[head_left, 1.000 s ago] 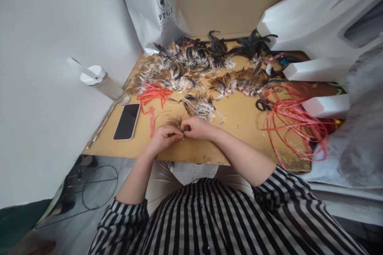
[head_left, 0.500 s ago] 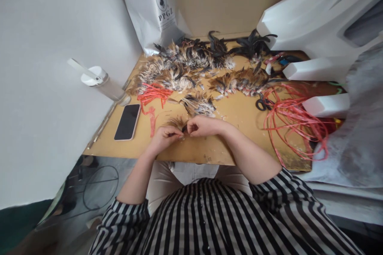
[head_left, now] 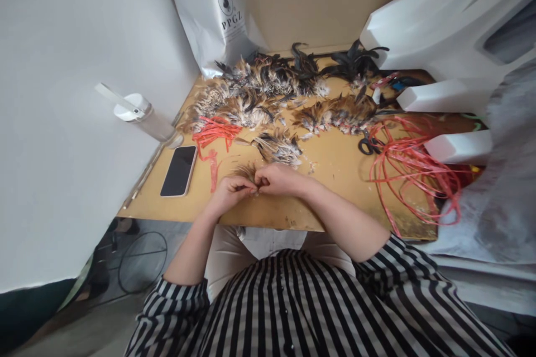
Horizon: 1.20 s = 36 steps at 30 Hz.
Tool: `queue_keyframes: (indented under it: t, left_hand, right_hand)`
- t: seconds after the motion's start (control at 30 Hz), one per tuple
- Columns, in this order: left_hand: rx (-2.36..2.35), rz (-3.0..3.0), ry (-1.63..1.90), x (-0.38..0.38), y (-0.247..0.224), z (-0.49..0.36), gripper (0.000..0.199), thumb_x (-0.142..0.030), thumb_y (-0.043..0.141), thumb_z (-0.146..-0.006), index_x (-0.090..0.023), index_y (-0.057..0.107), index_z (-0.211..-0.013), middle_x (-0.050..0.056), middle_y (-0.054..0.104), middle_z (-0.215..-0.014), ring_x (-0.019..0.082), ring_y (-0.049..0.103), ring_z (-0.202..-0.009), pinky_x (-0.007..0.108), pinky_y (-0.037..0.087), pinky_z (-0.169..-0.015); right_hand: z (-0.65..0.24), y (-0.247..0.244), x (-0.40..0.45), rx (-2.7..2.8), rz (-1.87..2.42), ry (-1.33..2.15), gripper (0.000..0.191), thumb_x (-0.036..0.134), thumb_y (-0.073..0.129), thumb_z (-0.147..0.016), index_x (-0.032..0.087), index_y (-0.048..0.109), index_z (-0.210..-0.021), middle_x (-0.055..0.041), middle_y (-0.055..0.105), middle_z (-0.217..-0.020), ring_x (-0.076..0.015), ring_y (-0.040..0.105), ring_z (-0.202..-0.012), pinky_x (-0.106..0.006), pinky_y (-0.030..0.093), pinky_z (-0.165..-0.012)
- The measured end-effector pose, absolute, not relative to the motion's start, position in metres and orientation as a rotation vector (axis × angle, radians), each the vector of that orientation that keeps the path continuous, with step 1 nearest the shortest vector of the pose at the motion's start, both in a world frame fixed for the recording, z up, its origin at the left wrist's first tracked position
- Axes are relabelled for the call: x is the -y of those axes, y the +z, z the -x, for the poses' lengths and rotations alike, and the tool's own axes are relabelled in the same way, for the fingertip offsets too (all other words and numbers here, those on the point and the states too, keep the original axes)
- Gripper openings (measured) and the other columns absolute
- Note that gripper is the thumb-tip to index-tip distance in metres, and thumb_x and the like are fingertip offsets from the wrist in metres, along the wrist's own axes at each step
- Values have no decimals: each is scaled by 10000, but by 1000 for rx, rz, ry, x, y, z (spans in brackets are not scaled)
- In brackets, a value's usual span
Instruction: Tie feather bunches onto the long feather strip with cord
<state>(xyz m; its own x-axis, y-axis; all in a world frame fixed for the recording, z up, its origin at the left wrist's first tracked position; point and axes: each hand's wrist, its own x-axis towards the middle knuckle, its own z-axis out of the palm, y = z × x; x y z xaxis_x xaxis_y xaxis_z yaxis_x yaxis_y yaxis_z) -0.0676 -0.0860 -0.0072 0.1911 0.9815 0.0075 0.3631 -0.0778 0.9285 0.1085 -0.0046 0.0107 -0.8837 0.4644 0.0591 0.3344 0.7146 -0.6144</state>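
Note:
My left hand pinches the base of a small brown feather bunch near the table's front edge. Fingers curled, my right hand meets my left fingertips at that same base; what lies between its fingers is too small to tell. Just beyond my hands is a loose pile of brown and white feathers. Red plastic strips are heaped to the left of that pile, and a flat red strip lies nearer my left hand.
On the left of the table are a phone and a white bottle. Feather rows lie farther back, before a silver bag. Black scissors and tangled red strip are on the right, beside white foam pieces.
My right hand has moved slightly left, so its fingertips now meet those of my left hand at the feather base. My left hand has hardly moved.

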Motion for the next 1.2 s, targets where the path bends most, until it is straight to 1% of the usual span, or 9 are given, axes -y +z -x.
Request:
queue_keyframes:
  t: [0.07,0.2,0.5,0.67,0.77,0.9,1.03,1.2]
  left_hand:
    - [-1315,-1538,896,86,-9,67,190,-308,623,-698,-131,662,-755,63,652,-694,141,591,-634,247,467,-606]
    - [-1324,-1401,911,86,-10,66,208,-316,633,-685,-120,634,-754,57,646,-678,131,593,-611,244,472,-589]
    - [-1348,-1301,910,84,-10,65,230,-322,655,-658,-112,603,-735,38,629,-642,101,569,-571,224,472,-571]
    - [-1341,-1297,903,84,-11,66,225,-313,651,-664,-107,598,-737,41,627,-642,101,570,-575,222,470,-568]
    - [-1352,-1294,907,84,-9,65,219,-309,652,-659,-109,598,-731,35,621,-626,100,569,-568,220,470,-562]
    - [-1360,-1301,890,83,-8,65,238,-331,646,-659,-110,602,-734,42,627,-627,109,578,-573,225,472,-554]
    - [-1362,-1292,878,82,-8,64,254,-343,658,-644,-108,605,-723,49,634,-632,109,578,-569,218,468,-544]
    - [-1399,-1213,908,81,-3,62,240,-314,688,-602,-108,601,-688,42,635,-618,107,576,-563,218,464,-545]
  right_hand:
    - [-108,9,3,2721,636,903,103,231,577,-694,182,650,-748,-10,616,-706,-106,503,-628,-210,284,-556]
    - [-110,9,-2,2706,607,943,127,193,550,-703,165,667,-745,-24,630,-720,-108,514,-649,-206,307,-585]
    - [-111,9,-3,2698,602,1021,148,191,531,-705,142,670,-721,-22,635,-702,-90,500,-596,-196,307,-557]
    - [-110,8,-1,2717,649,1018,147,260,604,-664,172,671,-761,6,614,-652,-85,486,-552,-192,277,-508]
    - [-107,6,1,2719,684,938,150,295,607,-670,181,672,-744,-1,622,-668,-94,491,-572,-200,275,-520]
    - [-106,5,1,2714,647,917,139,256,569,-708,180,683,-728,-18,642,-703,-106,514,-623,-205,292,-557]
    - [-109,6,-2,2688,580,986,140,207,555,-717,164,688,-730,-18,650,-704,-98,517,-608,-201,305,-568]
    - [-110,5,-4,2697,486,1046,130,205,567,-708,156,684,-735,-15,652,-717,-90,519,-603,-197,318,-572]
